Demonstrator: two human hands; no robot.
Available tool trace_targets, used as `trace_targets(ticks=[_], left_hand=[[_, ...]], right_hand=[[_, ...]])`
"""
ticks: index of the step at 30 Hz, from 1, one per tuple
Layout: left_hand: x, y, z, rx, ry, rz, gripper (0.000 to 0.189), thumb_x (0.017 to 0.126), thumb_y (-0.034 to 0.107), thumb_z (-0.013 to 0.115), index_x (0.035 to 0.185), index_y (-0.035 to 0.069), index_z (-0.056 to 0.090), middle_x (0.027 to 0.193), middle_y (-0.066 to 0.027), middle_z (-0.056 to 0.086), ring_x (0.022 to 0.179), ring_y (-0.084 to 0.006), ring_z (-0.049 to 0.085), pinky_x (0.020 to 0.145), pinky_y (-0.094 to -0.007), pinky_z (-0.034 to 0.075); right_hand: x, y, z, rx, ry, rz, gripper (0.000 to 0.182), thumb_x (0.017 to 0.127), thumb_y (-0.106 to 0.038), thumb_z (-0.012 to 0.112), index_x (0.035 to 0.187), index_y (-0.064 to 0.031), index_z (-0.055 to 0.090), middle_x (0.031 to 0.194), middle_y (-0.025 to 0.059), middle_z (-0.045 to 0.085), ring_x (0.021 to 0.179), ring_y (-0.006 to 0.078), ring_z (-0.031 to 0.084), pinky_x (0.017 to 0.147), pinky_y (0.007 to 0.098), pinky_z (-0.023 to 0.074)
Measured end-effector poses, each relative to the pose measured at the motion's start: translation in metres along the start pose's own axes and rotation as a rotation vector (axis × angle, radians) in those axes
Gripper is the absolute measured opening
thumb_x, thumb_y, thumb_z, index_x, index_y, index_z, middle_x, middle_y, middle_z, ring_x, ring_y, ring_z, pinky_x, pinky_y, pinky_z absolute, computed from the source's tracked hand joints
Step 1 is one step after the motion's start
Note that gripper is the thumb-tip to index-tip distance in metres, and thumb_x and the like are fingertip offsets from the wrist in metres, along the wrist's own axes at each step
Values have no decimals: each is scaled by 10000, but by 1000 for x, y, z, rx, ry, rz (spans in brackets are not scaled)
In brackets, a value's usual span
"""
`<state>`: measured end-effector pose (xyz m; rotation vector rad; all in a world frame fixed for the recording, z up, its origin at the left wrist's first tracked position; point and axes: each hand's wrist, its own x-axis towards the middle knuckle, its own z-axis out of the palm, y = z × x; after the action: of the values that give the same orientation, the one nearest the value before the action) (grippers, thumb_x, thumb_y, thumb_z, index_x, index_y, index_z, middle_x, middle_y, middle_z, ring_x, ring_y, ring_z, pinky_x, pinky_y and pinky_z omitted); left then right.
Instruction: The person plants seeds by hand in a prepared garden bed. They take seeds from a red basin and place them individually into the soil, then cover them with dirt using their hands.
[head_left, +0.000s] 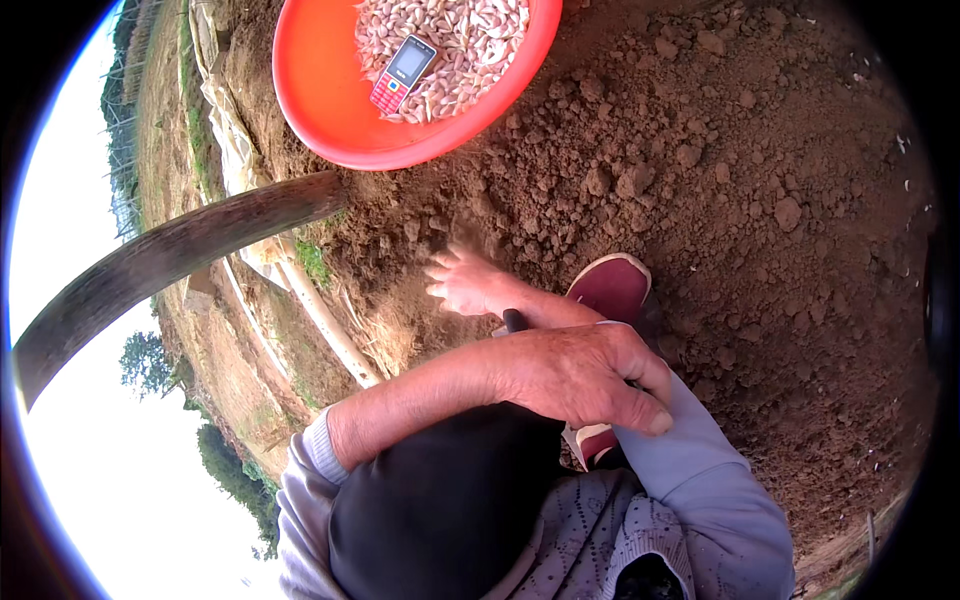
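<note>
My left hand (592, 371) is crossed over my right forearm. It is closed round a dark-handled tool (515, 320), whose rounded handle end juts out by the wrist; the rest is mostly hidden under the palm. Its thumb and forefinger lie against the light grey-blue right sleeve (697, 457). Beyond it, my right hand (463, 281) is spread low over loose soil, slightly blurred, with nothing seen in it. Past that hand sits an orange-red plastic basin (322, 82) with many garlic cloves (469, 45). A red and black keypad phone (403, 73) lies on the cloves.
Cloddy brown soil (712, 187) spreads to the right. A curved wooden pole (180, 229) comes in from the left, ending near the basin. My dark red shoes (615, 285) stand on the soil. Pale plastic sheeting (229, 142) and a whitish pole (322, 319) lie to the left.
</note>
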<state>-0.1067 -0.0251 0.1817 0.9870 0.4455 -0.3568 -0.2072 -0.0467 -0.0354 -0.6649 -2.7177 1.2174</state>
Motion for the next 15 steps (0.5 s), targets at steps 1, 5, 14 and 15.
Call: trace_targets(ticks=[1,5,14,15], left_hand=[[-3,-5,0,-23,44,-13,262,927,256,600,964,0,641,656,-21,545,645,-82,506,578,-264,427],[-9,8,-5,-279,336,-93,256,937,240,588,958,-10,641,595,-3,469,518,-68,426,453,-212,335],[-89,22,-115,-515,1315,572,209,973,208,518,1004,4,553,664,28,425,492,-51,368,352,-187,254],[-98,19,-129,-529,1331,586,208,976,204,513,1016,3,545,680,23,436,514,-51,384,363,-184,268]], right_hand=[[-4,4,-3,-107,87,-20,480,859,-403,571,1301,-221,533,1508,31,303,1433,286,123,1155,560,9],[-33,24,-30,-536,242,218,423,873,-361,547,1275,-230,557,1478,-13,363,1424,272,163,1161,529,25],[-184,89,-87,-435,501,633,446,831,-367,641,1250,-247,547,1352,135,455,1339,305,300,1072,643,180],[-199,96,-86,-452,538,643,438,819,-346,662,1229,-237,553,1282,121,480,1248,283,346,1016,585,235]])
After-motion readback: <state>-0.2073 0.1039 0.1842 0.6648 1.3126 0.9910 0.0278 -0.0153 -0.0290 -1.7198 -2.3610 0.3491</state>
